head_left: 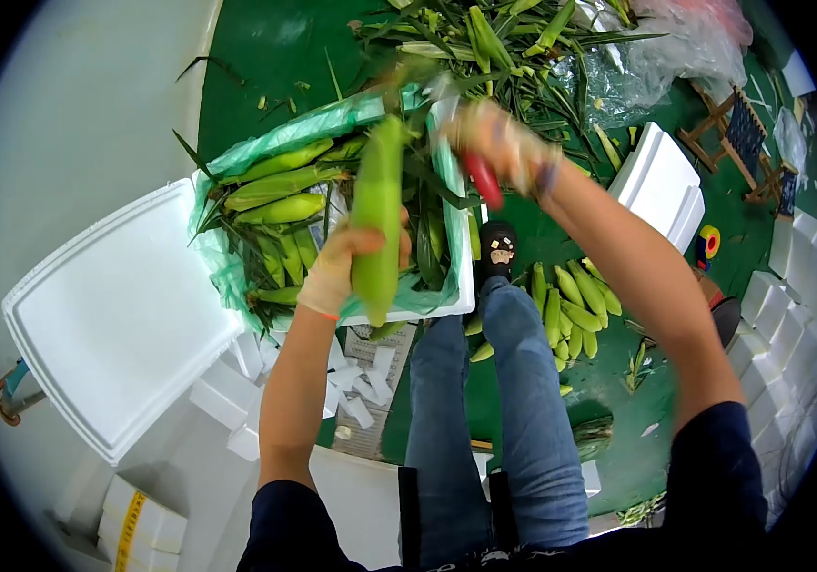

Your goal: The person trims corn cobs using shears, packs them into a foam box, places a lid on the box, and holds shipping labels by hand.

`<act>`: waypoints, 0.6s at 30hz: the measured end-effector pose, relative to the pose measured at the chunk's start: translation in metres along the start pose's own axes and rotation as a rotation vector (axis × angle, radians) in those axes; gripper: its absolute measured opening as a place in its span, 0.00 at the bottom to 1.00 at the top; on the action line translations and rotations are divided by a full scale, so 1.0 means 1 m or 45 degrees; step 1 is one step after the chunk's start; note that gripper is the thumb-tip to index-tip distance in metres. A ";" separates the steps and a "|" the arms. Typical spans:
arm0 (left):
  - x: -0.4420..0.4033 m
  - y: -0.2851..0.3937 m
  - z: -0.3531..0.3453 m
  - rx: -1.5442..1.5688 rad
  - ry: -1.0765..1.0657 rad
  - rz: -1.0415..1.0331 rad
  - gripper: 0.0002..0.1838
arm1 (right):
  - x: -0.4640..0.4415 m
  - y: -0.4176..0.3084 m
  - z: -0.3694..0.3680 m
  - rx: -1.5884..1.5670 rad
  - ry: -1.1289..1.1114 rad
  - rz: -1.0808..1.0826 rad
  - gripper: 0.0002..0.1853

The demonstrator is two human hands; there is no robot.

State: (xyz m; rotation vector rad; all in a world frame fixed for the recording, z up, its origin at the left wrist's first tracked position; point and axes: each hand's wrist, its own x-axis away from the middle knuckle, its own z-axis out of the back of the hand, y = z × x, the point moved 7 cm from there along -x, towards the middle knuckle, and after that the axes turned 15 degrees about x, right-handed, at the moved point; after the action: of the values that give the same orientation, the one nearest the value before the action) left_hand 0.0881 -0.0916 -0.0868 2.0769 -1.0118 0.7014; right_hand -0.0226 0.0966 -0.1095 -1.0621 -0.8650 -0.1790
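My left hand (337,265), in a pale glove, is wrapped round an ear of corn in its green husk (378,224). The ear stands nearly upright over a white foam box (463,276) lined with green plastic. Several husked-on ears (284,187) lie inside the box. To the right of the held ear's top, my right hand (494,143), gloved and blurred by motion, is closed round a tool with a red handle (483,179). The tool's working end is smeared near the ear's tip.
A white foam lid (122,315) lies left of the box. Husk scraps (523,48) and clear plastic (685,57) are heaped at the top. More ears (570,310) lie beside my legs. A small folding stool (746,133) and stacked white boxes (780,305) are at the right.
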 end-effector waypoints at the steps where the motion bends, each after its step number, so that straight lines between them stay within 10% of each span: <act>1: 0.006 -0.005 0.000 -0.097 -0.068 -0.024 0.31 | -0.019 0.004 0.013 -0.527 0.037 -0.157 0.23; 6: 0.048 -0.049 0.031 0.434 -0.109 0.034 0.31 | 0.017 -0.043 0.020 0.281 -0.161 0.696 0.20; 12: 0.042 -0.064 0.032 0.667 -0.066 0.013 0.34 | 0.134 0.015 -0.092 0.438 -0.629 -0.258 0.34; 18: 0.047 -0.085 0.024 0.689 -0.118 0.150 0.31 | 0.082 0.015 -0.100 -0.396 -0.328 0.080 0.17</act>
State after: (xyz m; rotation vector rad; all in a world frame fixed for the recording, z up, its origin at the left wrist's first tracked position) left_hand 0.1881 -0.0932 -0.0977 2.5436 -1.0883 1.0375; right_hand 0.0935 0.0432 -0.0825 -1.4229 -1.0558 -0.1279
